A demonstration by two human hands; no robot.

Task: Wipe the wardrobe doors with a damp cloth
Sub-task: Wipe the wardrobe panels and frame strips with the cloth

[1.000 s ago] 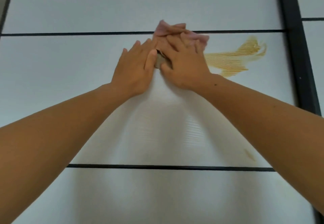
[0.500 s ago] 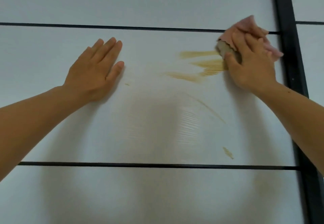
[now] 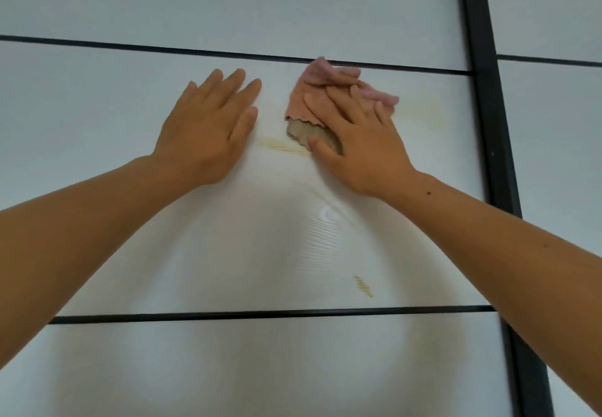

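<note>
Mid-wipe. The right hand [image 3: 355, 146], fingers spread flat, presses the pink cloth [image 3: 312, 90] against the wardrobe door [image 3: 228, 253]. It has swept back from the black frame [image 3: 485, 123] at 3 o'clock toward the left hand [image 3: 208, 129], which lies flat and holds nothing. The broad yellow smear is nearly gone: 1 thin streak [image 3: 283, 148] remains at 7 o'clock of the cloth, 1 fleck [image 3: 364, 286] at 5 o'clock. Panels are white and ribbed.

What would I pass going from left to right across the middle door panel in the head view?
First the left hand → cloth → black frame.
</note>
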